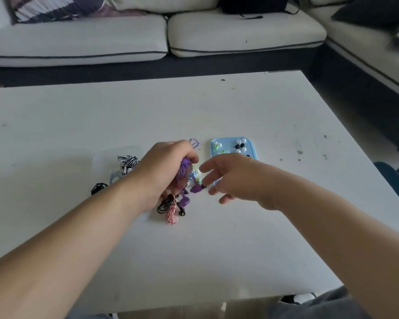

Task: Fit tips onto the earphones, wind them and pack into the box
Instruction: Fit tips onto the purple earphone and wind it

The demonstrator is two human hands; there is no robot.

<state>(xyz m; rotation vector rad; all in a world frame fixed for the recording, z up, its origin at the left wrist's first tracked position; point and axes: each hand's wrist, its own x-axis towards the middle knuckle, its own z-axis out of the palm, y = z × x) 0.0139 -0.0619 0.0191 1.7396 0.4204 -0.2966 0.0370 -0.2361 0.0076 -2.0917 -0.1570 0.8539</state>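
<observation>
Head: thin, coiled purple earphones [185,167]

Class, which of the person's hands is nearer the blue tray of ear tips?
Right. The right hand hovers over the near edge of the tray; the left hand grips purple earphones to its left.

Both bare forearms reach forward over the middle of the tabletop [194,107], the left hand [168,171] clenched round a bundle of purple earphones [185,168], the right hand [237,178] just beside it, palm down, its fingers [208,168] spread, loosely straight, pointing toward the left hand.
</observation>
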